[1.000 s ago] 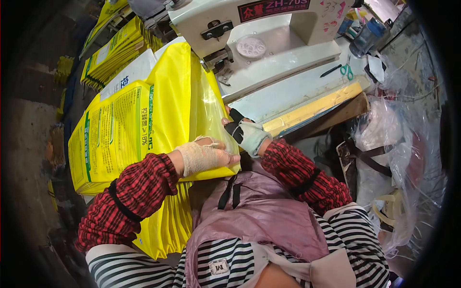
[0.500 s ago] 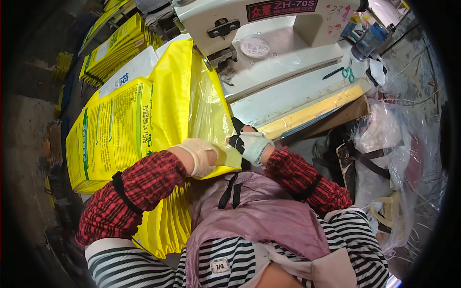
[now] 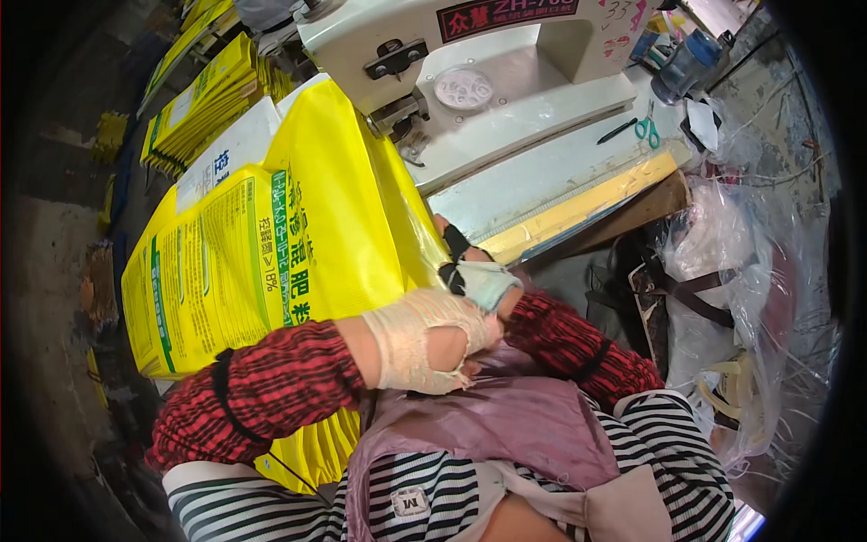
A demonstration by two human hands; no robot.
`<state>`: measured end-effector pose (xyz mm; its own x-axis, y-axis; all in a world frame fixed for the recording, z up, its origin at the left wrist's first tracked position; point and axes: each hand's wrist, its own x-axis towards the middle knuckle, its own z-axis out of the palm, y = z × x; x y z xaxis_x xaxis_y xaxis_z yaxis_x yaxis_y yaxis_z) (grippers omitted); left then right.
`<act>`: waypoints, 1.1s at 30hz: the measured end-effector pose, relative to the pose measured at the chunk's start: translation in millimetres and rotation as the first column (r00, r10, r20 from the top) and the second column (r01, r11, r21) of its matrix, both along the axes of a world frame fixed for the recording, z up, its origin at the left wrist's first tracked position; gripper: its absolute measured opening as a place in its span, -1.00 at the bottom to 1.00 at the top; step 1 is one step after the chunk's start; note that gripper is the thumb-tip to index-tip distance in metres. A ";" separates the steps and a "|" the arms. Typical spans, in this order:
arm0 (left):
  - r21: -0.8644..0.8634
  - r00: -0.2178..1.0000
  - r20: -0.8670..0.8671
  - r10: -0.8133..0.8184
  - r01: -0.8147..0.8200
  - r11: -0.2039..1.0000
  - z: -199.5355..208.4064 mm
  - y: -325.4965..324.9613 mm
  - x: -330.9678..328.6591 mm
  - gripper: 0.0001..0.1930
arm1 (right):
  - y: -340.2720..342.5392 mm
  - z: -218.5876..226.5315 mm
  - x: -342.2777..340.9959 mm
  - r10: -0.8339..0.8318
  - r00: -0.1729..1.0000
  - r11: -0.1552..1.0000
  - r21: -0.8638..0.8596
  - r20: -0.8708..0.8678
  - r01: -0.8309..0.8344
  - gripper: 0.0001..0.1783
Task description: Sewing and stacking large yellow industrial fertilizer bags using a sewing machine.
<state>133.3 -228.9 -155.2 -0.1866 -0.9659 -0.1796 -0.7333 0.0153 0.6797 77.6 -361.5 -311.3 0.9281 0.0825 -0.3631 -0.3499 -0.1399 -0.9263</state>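
A large yellow printed bag lies across the pile at my left, its mouth edge running down to my hands. My left hand, in a worn cream glove with a hole, is closed at the bag's near corner, which it mostly hides. Just beyond, my right hand wears a pale cut-off glove and black finger bands. Its fingers are bent on the bag's right edge; the fingertips are partly hidden. Folds of more yellow bags hang below my left forearm.
A white industrial sewing machine stands on the table ahead, with a yellow-edged board along its front. Green-handled scissors, a black pen and a blue-lidded bottle lie or stand at right. Clear plastic sheeting heaps up on the right.
My left hand has moved right and nearer, from the bag's clear inner side to its near corner beside my right hand. The bag's printed face has turned over the clear lining.
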 end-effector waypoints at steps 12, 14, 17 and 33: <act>0.480 0.686 0.635 -0.355 0.010 0.877 78.2 -10.0 107.0 -0.79 | 30.9 8.6 18.8 0.203 0.970 0.538 -0.813 -0.132 -0.223 -0.11; 0.529 0.858 0.405 -0.315 0.062 0.847 84.1 -22.8 87.4 -0.77 | 15.5 50.4 33.7 0.107 0.977 0.676 -0.706 -0.187 -0.209 -0.29; 0.468 0.972 -0.189 -0.138 0.213 0.858 27.8 -0.5 58.9 -0.72 | 17.4 59.6 59.9 0.231 0.968 0.584 -0.781 -0.100 -0.220 -0.14; 0.275 0.964 -0.002 0.265 -0.255 0.927 -54.5 18.9 14.4 -0.70 | -0.5 48.9 69.8 0.241 0.960 0.629 -0.730 -0.144 -0.267 -0.31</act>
